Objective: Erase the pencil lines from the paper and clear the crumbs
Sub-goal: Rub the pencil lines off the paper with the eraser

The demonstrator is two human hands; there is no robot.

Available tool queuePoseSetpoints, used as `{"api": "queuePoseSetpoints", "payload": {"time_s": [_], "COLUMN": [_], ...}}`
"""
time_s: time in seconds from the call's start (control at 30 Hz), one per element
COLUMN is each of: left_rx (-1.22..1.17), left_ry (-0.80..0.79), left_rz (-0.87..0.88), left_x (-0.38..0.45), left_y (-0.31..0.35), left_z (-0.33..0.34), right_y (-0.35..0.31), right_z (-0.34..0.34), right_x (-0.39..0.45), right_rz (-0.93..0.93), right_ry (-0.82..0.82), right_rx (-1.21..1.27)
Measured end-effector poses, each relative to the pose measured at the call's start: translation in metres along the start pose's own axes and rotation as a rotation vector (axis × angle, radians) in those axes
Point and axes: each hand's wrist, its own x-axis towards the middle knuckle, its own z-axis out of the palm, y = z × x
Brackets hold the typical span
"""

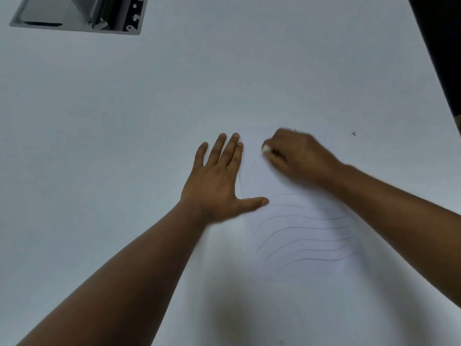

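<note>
A white sheet of paper (254,176) lies on the white table, its left edge just visible. Several wavy pencil lines (304,236) cross its near half. My left hand (219,181) lies flat with straight fingers on the paper's left edge, thumb stretched onto the sheet. My right hand (296,156) is blurred over the far part of the sheet and pinches a small white eraser (266,148), whose tip sticks out to the left and touches the paper.
A grey recessed cable box (77,16) with a raised lid sits in the table at the far left. A small dark speck (353,133) lies on the table to the right. The table's right edge (434,71) borders a dark area.
</note>
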Motion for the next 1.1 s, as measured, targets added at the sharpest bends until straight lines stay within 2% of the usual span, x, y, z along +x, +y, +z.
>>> {"api": "queuePoseSetpoints", "payload": {"time_s": [0.1, 0.27, 0.43, 0.63, 0.77, 0.97, 1.1], "left_rx": [0.006, -0.008, -0.009, -0.037, -0.020, -0.023, -0.025], "left_ry": [0.001, 0.056, 0.056, 0.047, 0.023, -0.019, -0.050], "left_rz": [-0.004, 0.013, 0.052, -0.005, 0.085, 0.197, 0.198], "left_x": [0.000, -0.001, 0.006, -0.003, -0.002, 0.000, -0.006], "left_y": [0.000, -0.002, 0.009, -0.004, -0.002, 0.019, 0.026], "left_z": [0.000, 0.003, 0.005, 0.001, -0.002, -0.003, 0.005], "right_y": [0.017, -0.022, -0.033, -0.039, -0.037, -0.055, -0.076], "right_z": [-0.003, -0.003, -0.006, 0.005, 0.001, 0.006, 0.015], "right_x": [0.015, 0.003, -0.029, -0.060, -0.066, -0.064, -0.071], "right_rz": [0.139, 0.106, 0.443, 0.792, 0.748, 0.653, 0.603], "right_ry": [0.079, 0.144, 0.236, 0.355, 0.309, 0.218, 0.187], "right_rx": [-0.014, 0.088, 0.215, 0.425, 0.472, 0.395, 0.399]}}
